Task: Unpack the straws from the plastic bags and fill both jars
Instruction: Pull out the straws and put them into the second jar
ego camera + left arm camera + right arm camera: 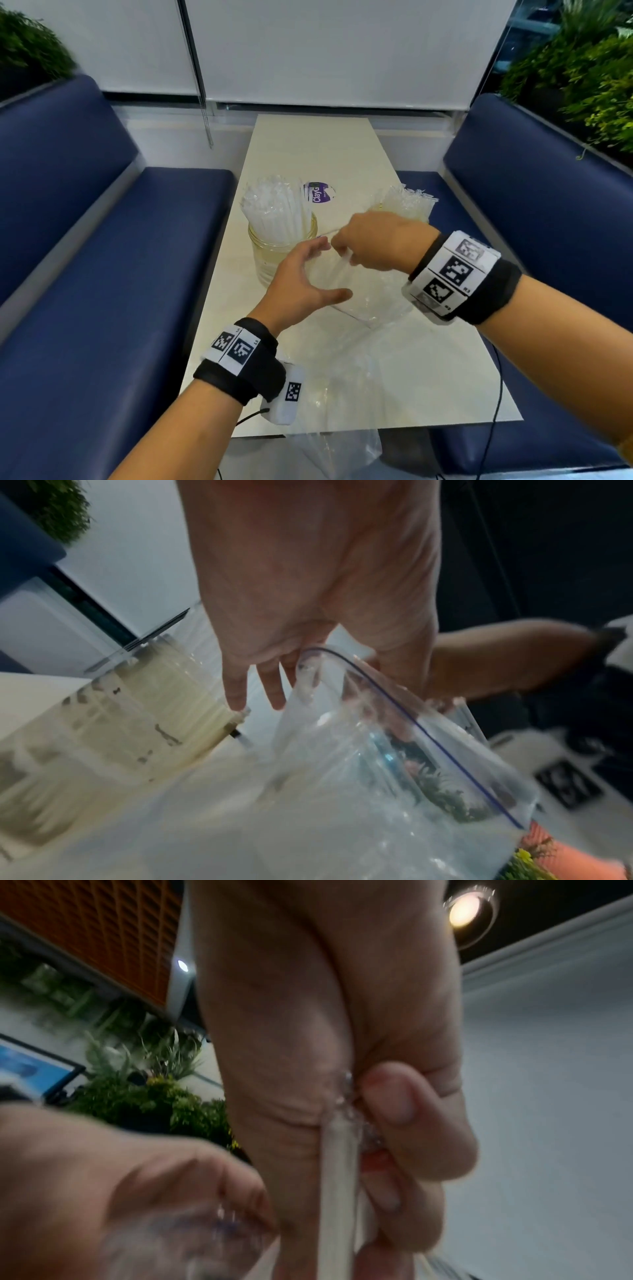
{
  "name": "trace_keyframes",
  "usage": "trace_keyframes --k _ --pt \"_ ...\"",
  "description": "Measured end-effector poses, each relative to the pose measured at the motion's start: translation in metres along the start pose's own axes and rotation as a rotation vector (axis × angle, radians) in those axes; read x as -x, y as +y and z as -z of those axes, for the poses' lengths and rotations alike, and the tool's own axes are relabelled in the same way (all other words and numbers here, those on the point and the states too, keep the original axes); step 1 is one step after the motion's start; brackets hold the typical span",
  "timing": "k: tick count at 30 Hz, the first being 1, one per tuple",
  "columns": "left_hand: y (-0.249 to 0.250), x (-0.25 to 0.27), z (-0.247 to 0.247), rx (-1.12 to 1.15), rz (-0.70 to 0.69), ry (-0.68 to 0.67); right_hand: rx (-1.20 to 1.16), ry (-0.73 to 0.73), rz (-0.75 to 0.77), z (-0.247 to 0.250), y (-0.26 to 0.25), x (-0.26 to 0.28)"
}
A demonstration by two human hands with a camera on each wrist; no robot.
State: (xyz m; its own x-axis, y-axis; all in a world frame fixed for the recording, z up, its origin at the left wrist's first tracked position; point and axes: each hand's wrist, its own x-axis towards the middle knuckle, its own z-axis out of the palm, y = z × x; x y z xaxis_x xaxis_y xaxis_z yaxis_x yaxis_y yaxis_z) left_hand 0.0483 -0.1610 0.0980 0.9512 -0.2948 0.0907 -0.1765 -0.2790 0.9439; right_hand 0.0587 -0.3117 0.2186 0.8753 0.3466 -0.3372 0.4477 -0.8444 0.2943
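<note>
A clear zip bag stands at the table's middle between my hands. My left hand holds its mouth, thumb below and fingers above; the blue zip line runs under the palm of that hand. My right hand pinches white wrapped straws at the bag's mouth. The right wrist view shows that hand with thumb and fingers closed on the straws. The left glass jar is packed with straws. The right jar's straws show behind my right hand.
A second clear bag lies crumpled at the table's near edge and hangs over it. A purple-and-white label lies behind the left jar. Blue benches flank the narrow table. Plants stand at the back right.
</note>
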Motion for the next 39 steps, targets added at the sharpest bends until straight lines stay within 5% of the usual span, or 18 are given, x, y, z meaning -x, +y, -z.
trace_keyframes --k 9,22,24,28,34,39 --pt "0.003 -0.01 -0.032 -0.117 -0.075 0.308 -0.141 0.117 0.025 0.044 -0.014 0.006" --pt "0.008 -0.019 -0.029 0.086 -0.035 0.318 -0.655 0.425 0.168 0.036 0.009 0.002" --pt "0.012 -0.019 -0.029 0.12 -0.026 0.317 -0.677 0.535 0.105 0.034 0.006 0.0" --pt "0.015 -0.017 -0.032 0.104 -0.019 0.321 -0.871 0.996 0.062 0.032 -0.01 -0.01" --pt "0.016 -0.016 -0.027 0.116 0.044 0.326 -1.537 0.897 0.054 0.003 -0.043 -0.017" --pt "0.023 -0.017 -0.025 0.197 -0.009 0.327 -1.637 0.647 0.001 -0.014 -0.051 -0.028"
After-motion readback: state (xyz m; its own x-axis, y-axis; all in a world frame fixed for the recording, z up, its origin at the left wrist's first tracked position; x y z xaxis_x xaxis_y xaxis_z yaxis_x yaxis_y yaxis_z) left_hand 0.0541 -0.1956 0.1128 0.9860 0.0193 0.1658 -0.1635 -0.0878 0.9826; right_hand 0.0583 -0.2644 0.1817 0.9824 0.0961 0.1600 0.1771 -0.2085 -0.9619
